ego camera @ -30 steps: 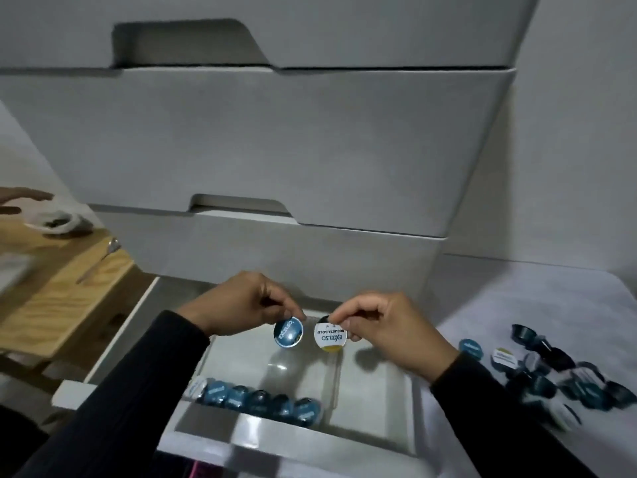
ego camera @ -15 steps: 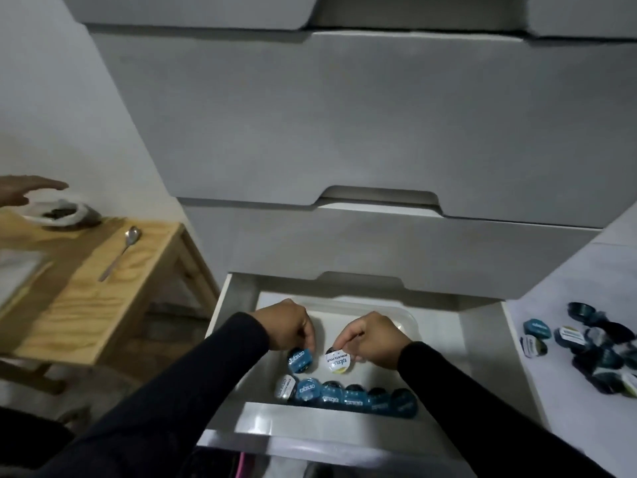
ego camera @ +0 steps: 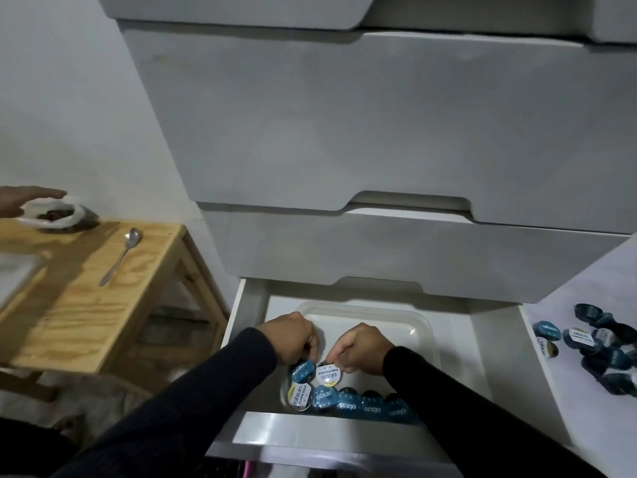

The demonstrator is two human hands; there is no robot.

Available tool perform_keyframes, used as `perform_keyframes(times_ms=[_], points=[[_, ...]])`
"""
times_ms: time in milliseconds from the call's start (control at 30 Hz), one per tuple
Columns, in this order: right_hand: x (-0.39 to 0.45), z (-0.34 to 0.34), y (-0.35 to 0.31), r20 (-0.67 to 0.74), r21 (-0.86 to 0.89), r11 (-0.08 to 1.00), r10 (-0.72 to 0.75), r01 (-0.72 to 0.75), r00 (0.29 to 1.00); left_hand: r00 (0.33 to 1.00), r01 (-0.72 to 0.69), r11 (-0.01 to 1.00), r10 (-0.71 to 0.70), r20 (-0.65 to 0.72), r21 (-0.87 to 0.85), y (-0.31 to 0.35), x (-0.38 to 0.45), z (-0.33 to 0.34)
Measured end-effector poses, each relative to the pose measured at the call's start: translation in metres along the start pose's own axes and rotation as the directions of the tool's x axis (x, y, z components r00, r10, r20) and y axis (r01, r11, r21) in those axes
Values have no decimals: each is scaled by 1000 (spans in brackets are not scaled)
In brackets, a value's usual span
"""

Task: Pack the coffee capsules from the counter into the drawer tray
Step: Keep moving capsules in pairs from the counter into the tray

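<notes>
in tray (ego camera: 422, 334) | left hand (ego camera: 293, 338) pinches blue capsule (ego camera: 302, 371) | right hand (ego camera: 358, 348) pinches white capsule (ego camera: 328, 375)

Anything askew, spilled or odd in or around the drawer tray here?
Nothing spilled or damaged. In the tray, the front row stands neatly on edge. Each hand, left and right, sets one capsule behind it. The counter pile is jumbled, but that is unpacked stock.

Another person's hand (ego camera: 26, 200) at far left – cut off by the frame edge. Capsule pile (ego camera: 601, 353) on the counter runs off the right edge; its lid print is too small to read. Fingertips of both hands are hidden behind the capsules they pinch – tray (ego camera: 418, 327) near wall hidden by the drawer front.
</notes>
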State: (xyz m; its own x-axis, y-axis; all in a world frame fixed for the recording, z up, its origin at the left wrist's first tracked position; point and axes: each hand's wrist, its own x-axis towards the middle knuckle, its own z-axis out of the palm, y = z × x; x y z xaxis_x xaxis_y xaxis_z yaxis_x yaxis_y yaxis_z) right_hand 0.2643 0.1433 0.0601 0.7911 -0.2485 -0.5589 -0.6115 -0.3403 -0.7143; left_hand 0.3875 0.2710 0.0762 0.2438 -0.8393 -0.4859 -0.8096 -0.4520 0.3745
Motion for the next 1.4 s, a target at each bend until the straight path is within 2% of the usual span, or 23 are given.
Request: perform_keyframes(times_ms=[300, 500, 600, 700, 867, 933, 1000, 1067, 1233, 1400], points=[[0, 4, -4, -32, 28, 999, -18, 19, 999, 999, 23, 999, -21, -43, 47, 4, -7, -1], [-7, 4, -5, -70, -53, 997, -61, 58, 996, 989, 95, 990, -82, -120, 107, 12, -17, -1], [-12, 5, -9, -45, -139, 986, -97, 89, 994, 976, 167, 979, -147, -161, 119, 18, -26, 2], [-19, 8, -11, -74, -307, 943, -156, 127, 985, 934, 244, 964, -204, -294, 105, 28, -37, 6], [-35, 19, -8, -187, -577, 809, -267, 115, 945, 809, 391, 919, -316, -496, 53, 52, -48, 18], [-43, 23, -5, -267, -644, 760, -337, 93, 903, 763, 401, 916, -328, -557, 9, 60, -53, 24], [-50, 26, -2, -382, -694, 716, -451, 71, 806, 727, 383, 923, -323, -605, -32, 67, -57, 28], [-56, 26, 6, -459, -684, 723, -534, 101, 710, 703, 362, 931, -310, -640, -53, 74, -61, 30], [-75, 18, 20, -568, -731, 678, -665, 74, 485, 680, 281, 950, -295, -671, -132, 98, -61, 29], [-104, -11, 41, -606, -757, 653, -693, -18, 390, 679, 224, 969, -231, -697, -104, 137, -51, 17]])
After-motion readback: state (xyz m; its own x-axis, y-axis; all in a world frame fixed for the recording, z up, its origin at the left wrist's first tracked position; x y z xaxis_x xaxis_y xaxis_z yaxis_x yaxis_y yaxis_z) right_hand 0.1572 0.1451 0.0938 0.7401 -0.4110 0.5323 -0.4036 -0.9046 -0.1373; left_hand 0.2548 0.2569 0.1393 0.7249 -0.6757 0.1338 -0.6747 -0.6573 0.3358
